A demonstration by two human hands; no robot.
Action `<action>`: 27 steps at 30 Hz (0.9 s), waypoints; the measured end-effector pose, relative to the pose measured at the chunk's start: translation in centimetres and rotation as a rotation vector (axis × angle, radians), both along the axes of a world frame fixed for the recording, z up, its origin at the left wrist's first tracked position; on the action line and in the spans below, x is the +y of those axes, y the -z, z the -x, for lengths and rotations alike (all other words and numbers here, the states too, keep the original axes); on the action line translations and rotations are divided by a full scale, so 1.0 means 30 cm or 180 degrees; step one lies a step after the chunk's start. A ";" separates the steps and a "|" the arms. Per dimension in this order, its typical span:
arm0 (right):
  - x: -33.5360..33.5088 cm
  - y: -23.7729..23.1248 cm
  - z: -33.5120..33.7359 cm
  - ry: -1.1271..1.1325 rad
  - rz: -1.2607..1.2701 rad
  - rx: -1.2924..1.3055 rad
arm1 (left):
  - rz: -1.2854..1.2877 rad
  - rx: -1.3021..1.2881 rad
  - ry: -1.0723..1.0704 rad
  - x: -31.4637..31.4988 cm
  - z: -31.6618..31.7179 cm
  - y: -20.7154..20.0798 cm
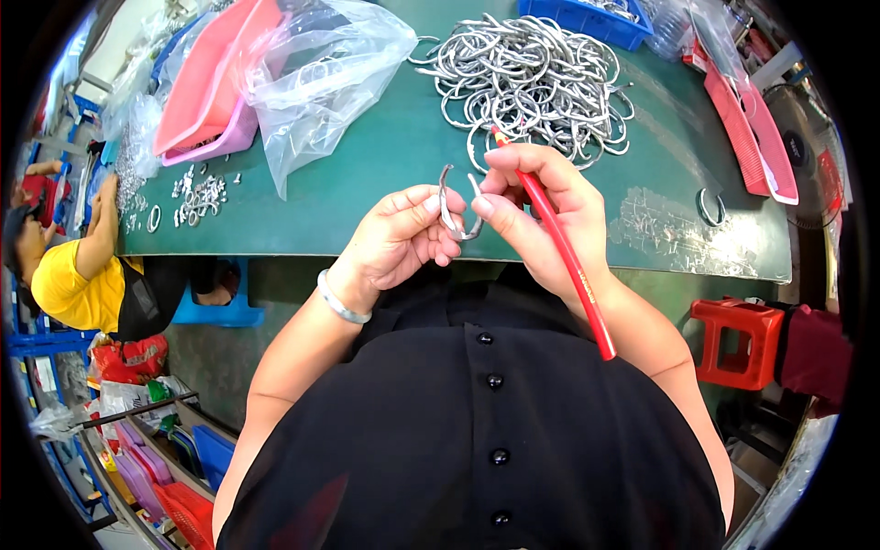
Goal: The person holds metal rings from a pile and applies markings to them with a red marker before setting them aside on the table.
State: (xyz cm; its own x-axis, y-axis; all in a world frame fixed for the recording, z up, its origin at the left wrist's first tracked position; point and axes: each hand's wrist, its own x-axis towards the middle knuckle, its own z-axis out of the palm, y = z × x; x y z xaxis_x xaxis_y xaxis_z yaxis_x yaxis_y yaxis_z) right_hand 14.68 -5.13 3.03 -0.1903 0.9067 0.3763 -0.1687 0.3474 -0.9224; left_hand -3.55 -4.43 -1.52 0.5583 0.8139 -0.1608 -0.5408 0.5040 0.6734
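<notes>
Both hands are over the near edge of the table, in front of my body. My left hand (394, 234) is closed, pinching a silver, open-ended bangle (445, 203) between thumb and fingers. The fingertips of my right hand (555, 197) are at the bangle's other end. That same hand holds a long red pencil (573, 261) slanting through the fingers, its tip up toward the pile and its back end along my forearm. Just beyond my hands lies a heap of similar silver bangles (541, 73). Where my fingers cover the bangle, its surface is hidden.
One loose bangle (711, 209) lies at the right of the green table (367, 215). Pink baskets (215, 69), a clear plastic bag (321, 82) and small metal pieces (202, 197) are at left. A blue tray (587, 20) stands behind the heap. A person in yellow (78, 284) sits at left.
</notes>
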 end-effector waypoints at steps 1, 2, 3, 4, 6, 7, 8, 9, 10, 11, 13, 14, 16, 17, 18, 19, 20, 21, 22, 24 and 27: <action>0.004 -0.004 0.001 -0.0050 0.0088 0.0036 | 0.0081 -0.0194 0.0058 0.000 -0.001 -0.001; 0.006 -0.006 0.002 -0.0098 0.0176 0.0072 | 0.0081 -0.0189 0.0057 0.000 -0.001 -0.001; 0.008 -0.005 0.003 -0.0096 0.0175 0.0078 | 0.0135 -0.0243 0.0079 0.001 -0.001 0.001; 0.010 -0.004 0.000 -0.0086 0.0207 0.0119 | 0.0187 -0.0302 0.0109 0.004 -0.003 0.003; 0.009 -0.002 -0.005 -0.0047 0.0232 0.0164 | 0.0216 -0.0239 0.0119 0.004 -0.005 0.006; 0.010 -0.003 -0.017 -0.0013 0.0371 0.0197 | 0.0237 -0.0208 0.0160 0.014 -0.020 0.009; 0.010 -0.005 -0.028 0.0032 0.0508 0.0235 | 0.0223 -0.0235 0.0239 0.015 -0.027 0.004; 0.012 -0.008 -0.034 0.0077 0.0440 0.0094 | 0.0120 0.0047 0.0090 0.006 -0.024 -0.007; 0.016 -0.013 -0.050 0.0047 0.0565 0.0021 | 0.0006 0.0292 -0.0054 -0.003 -0.028 -0.014; 0.022 -0.017 -0.071 0.0022 0.0693 -0.0037 | -0.0083 0.0409 -0.0075 -0.007 -0.031 -0.020; 0.043 -0.009 -0.133 0.0100 0.0578 -0.0037 | -0.0217 0.0598 -0.0018 -0.005 -0.057 -0.039; 0.060 -0.019 -0.175 0.0293 0.0602 -0.0049 | -0.0245 0.0572 0.0034 -0.009 -0.068 -0.046; 0.109 -0.040 -0.294 0.0730 0.0500 -0.0062 | -0.0420 0.1237 -0.0242 -0.017 -0.080 -0.052; 0.142 -0.049 -0.373 0.0978 0.0372 -0.0053 | -0.0445 0.1224 -0.0232 -0.018 -0.078 -0.050; 0.183 -0.050 -0.459 0.1383 0.0327 -0.0171 | -0.0581 0.1448 -0.0214 -0.018 -0.071 -0.043; 0.222 -0.048 -0.546 0.1789 0.0282 -0.0288 | -0.0717 0.1672 -0.0197 -0.019 -0.063 -0.037; 0.258 -0.037 -0.631 0.2021 0.0340 -0.0324 | -0.0716 0.1690 -0.0189 -0.016 -0.060 -0.034; 0.296 -0.016 -0.708 0.2242 0.0401 -0.0359 | -0.0724 0.1693 -0.0184 -0.015 -0.055 -0.028; 0.335 0.011 -0.773 0.2372 0.0508 -0.0545 | -0.0731 0.1753 -0.0218 -0.015 -0.049 -0.026; 0.403 0.085 -0.881 0.2589 0.0616 -0.1032 | -0.0748 0.1789 -0.0249 -0.009 -0.041 -0.020; 0.433 0.148 -0.960 0.2983 0.0182 -0.2667 | -0.0714 0.1782 -0.0326 -0.005 -0.030 -0.021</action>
